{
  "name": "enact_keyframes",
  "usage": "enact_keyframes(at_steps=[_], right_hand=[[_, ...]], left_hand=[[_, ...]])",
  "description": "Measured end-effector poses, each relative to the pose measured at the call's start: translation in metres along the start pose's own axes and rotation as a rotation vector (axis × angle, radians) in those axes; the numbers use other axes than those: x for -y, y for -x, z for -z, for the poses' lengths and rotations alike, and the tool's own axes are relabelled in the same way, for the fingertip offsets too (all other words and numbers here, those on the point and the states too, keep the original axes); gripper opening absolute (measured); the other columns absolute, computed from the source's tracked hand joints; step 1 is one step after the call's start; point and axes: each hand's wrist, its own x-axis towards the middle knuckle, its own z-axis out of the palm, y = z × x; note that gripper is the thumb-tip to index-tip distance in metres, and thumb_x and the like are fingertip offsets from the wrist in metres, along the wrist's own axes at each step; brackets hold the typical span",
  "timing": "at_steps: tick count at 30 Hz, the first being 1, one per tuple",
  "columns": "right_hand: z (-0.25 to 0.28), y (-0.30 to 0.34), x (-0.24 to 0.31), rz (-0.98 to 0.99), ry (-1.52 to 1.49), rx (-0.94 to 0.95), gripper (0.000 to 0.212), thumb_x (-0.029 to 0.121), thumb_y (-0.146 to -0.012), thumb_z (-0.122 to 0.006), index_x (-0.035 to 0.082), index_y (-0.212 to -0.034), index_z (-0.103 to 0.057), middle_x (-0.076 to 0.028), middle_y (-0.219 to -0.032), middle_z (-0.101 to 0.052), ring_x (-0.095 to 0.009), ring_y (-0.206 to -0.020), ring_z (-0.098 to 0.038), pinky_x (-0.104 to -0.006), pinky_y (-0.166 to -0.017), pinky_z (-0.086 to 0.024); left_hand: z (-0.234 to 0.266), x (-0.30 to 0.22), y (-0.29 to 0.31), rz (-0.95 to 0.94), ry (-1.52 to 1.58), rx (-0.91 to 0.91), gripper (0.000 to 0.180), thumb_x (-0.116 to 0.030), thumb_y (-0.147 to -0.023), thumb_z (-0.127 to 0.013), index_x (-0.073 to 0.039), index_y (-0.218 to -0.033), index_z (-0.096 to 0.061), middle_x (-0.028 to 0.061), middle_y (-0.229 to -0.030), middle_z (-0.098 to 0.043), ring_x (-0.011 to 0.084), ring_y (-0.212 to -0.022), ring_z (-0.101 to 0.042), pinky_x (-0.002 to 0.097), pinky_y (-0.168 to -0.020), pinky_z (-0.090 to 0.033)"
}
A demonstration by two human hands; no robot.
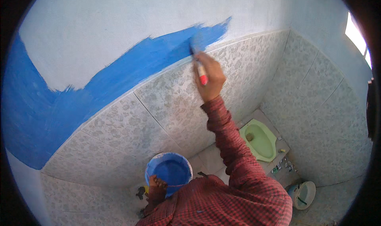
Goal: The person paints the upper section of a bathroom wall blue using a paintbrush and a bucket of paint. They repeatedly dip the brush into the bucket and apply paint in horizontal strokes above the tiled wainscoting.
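Up at the wall, the right hand (209, 76) is closed around a paintbrush (198, 59) with a red-tipped handle, fingers wrapped about the handle, and the bristles press against the plaster just above the top edge of the grey patterned wall tiles (158, 107). A broad band of fresh blue paint (131, 63) runs along that edge from the brush leftward, widening into a large blue patch at the far left, while the wall (119, 19) above it is pale and unpainted. Lower down, the left hand (155, 183) grips the rim of a round bucket of blue paint (171, 171), fingers curled over its near edge, holding it close to the chest. Both arms wear a red checked shirt (234, 198). On the floor to the right sits a green squat toilet pan (260, 138), and near it, toward the corner, a small whitish bucket (303, 194)
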Motion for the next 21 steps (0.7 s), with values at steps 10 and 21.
enact_keyframes(at_steps=[10, 21], right_hand=[[0.022, -0.040, 0.048, 0.094, -0.409, 0.102, 0.025, 0.003, -0.071, -0.066, 0.005, -0.095, -0.064, -0.009, -0.090, -0.064, -0.021, -0.080, -0.062, -0.0285, -0.071, -0.048], [0.016, -0.030, 0.035, 0.046, -0.091, 0.011, 0.022, 0.003, -0.073, -0.066, 0.003, -0.094, -0.063, -0.011, -0.091, -0.064, -0.022, -0.083, -0.063, -0.0301, -0.072, -0.049]], left_hand=[[0.007, 0.004, -0.003, -0.079, -0.170, -0.047, 0.023, -0.026, -0.084, -0.048, -0.016, -0.065, -0.039, -0.0032, -0.053, -0.032, 0.0121, -0.049, -0.036, 0.0284, -0.053, -0.038], [0.002, 0.009, 0.004, -0.170, -0.368, -0.022, 0.015, -0.020, -0.083, -0.051, -0.014, -0.076, -0.039, -0.0037, -0.060, -0.031, 0.0096, -0.055, -0.034, 0.0254, -0.059, -0.037]])
